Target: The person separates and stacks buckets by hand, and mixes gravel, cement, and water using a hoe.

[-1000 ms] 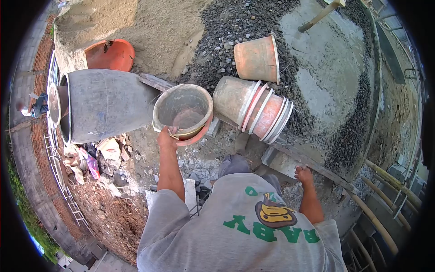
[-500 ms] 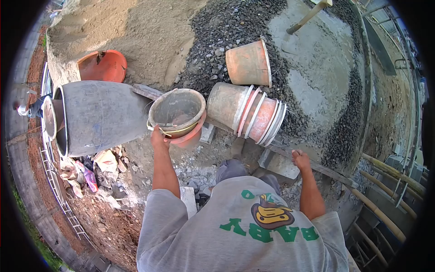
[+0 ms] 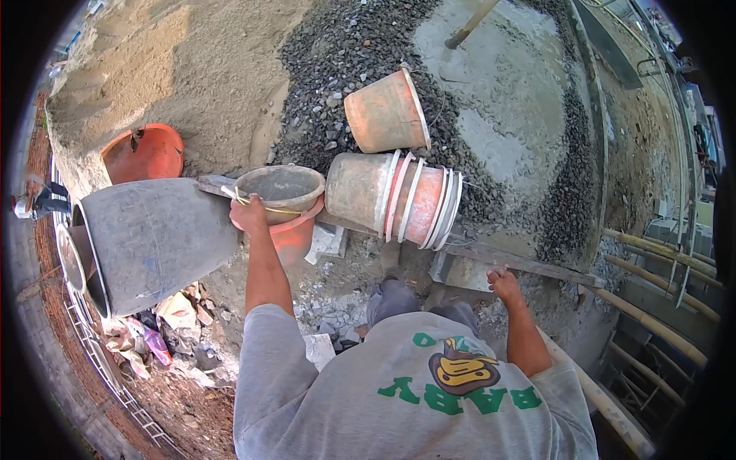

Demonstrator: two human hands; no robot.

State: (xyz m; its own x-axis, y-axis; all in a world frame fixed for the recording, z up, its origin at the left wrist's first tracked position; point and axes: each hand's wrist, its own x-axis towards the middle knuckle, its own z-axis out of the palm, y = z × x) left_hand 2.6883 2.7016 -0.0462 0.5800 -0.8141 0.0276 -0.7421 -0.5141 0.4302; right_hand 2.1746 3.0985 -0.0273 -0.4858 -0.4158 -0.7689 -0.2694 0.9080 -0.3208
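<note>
My left hand (image 3: pixel 251 215) is closed on the near-left rim and handle of a grey bucket (image 3: pixel 282 184). This bucket sits inside an orange bucket (image 3: pixel 291 239), and a thin yellowish handle runs along its front. To the right, a stack of buckets (image 3: pixel 360 192) lies on its side, its white and red rims facing right. My right hand (image 3: pixel 502 284) hangs apart from the buckets, fingers curled with nothing visible in them, near a pale block (image 3: pixel 464 274).
A single orange bucket (image 3: pixel 387 112) lies on the gravel (image 3: pixel 330 57). Wet concrete (image 3: pixel 529 84) with a wooden handle (image 3: pixel 469 24) stands beyond. A big grey barrel (image 3: pixel 157 241) lies at left, with a red-orange basin (image 3: pixel 146 153) against sand (image 3: pixel 207 84). Bamboo poles (image 3: pixel 652 330) cross at right.
The surroundings have shifted left and mostly down in view as the head turned. The grey bucket's opening looks flatter, and more of the orange bucket's side shows. My left hand still grips the rim.
</note>
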